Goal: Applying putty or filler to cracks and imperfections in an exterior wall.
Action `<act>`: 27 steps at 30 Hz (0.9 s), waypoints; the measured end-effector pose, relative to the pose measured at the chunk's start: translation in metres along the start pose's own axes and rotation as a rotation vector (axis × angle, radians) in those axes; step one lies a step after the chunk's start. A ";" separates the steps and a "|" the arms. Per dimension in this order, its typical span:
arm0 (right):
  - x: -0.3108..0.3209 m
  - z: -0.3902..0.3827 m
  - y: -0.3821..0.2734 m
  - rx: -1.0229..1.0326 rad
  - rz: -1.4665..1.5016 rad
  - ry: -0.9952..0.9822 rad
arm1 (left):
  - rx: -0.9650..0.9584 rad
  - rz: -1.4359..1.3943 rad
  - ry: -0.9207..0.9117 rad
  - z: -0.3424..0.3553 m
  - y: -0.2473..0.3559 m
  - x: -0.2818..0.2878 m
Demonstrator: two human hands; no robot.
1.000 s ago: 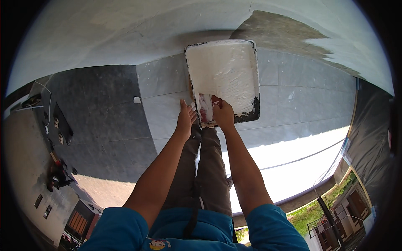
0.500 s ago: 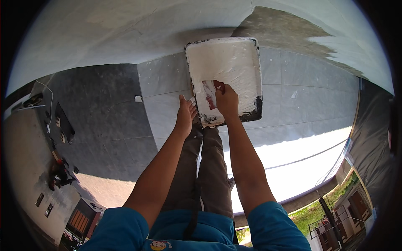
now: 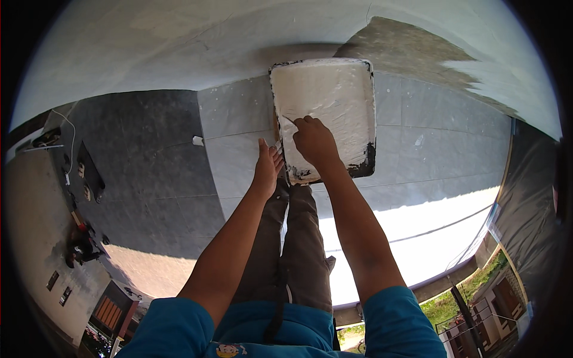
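Note:
A deep rectangular tray (image 3: 325, 89) in front of me holds a thick white paste, like putty, its dark rim smeared and worn. My right hand (image 3: 314, 142) is over the tray's left half, closed around a scraper. Only a thin strip of the scraper (image 3: 289, 120) shows past my fingers, angled towards the tray's left wall; its blade is seen almost edge-on. My left hand (image 3: 268, 167) is beside the tray's near left edge, fingers stretched and thumb raised, with white smears at the fingertips. Whether those fingers touch the tray's side I cannot tell.
Beyond the tray rises a pale wall with a rough grey-brown unpainted patch (image 3: 406, 51). Grey sheeting (image 3: 418, 155) covers the floor, with darker floor (image 3: 149, 149) to the left. A small white piece (image 3: 198, 141) lies there. Sandals (image 3: 83, 179) and a white cable (image 3: 73, 137) are farther left.
My right hand has shifted slightly left and turned, so the scraper's coated blade, broad before, is now nearly edge-on. The left hand stays by the tray, which sits slightly lower and farther right in view.

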State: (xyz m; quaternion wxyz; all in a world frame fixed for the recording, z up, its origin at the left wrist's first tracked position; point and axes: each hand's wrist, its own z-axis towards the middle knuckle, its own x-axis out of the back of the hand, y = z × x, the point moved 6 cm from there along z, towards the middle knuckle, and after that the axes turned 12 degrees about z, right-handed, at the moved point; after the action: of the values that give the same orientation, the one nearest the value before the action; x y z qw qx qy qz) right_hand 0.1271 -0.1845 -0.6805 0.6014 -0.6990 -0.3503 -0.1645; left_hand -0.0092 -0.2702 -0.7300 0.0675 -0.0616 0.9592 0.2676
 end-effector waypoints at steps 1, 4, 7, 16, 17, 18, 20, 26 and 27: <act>-0.011 -0.013 -0.005 0.006 0.008 -0.040 | -0.002 -0.005 0.004 0.000 -0.001 0.003; -0.009 -0.030 -0.008 -0.024 -0.043 -0.077 | 0.006 -0.020 -0.035 0.002 -0.004 0.009; 0.041 -0.025 0.015 -0.120 -0.109 0.172 | 0.011 -0.048 0.002 0.005 -0.008 0.009; -0.018 -0.055 -0.008 0.161 -0.261 -0.063 | 0.011 -0.064 -0.029 0.008 -0.014 0.011; -0.011 -0.058 -0.012 0.163 -0.230 -0.052 | 0.003 -0.055 -0.037 0.008 -0.013 0.013; -0.003 -0.053 -0.012 0.167 -0.228 -0.053 | -0.005 -0.045 -0.043 0.008 -0.012 0.015; 0.037 -0.037 0.001 0.103 -0.287 0.148 | -0.005 -0.044 -0.026 0.008 -0.010 0.009; 0.034 -0.033 0.042 0.040 -0.372 0.118 | 0.009 -0.024 -0.041 0.005 -0.010 0.001; 0.017 -0.051 0.037 0.079 -0.341 0.066 | 0.012 -0.018 -0.038 0.006 -0.011 0.003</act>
State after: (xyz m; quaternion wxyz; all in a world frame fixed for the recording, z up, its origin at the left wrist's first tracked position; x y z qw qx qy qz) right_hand 0.1743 -0.2295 -0.6845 0.6030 -0.5995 -0.4500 -0.2729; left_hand -0.0096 -0.2766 -0.7407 0.0882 -0.0646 0.9587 0.2625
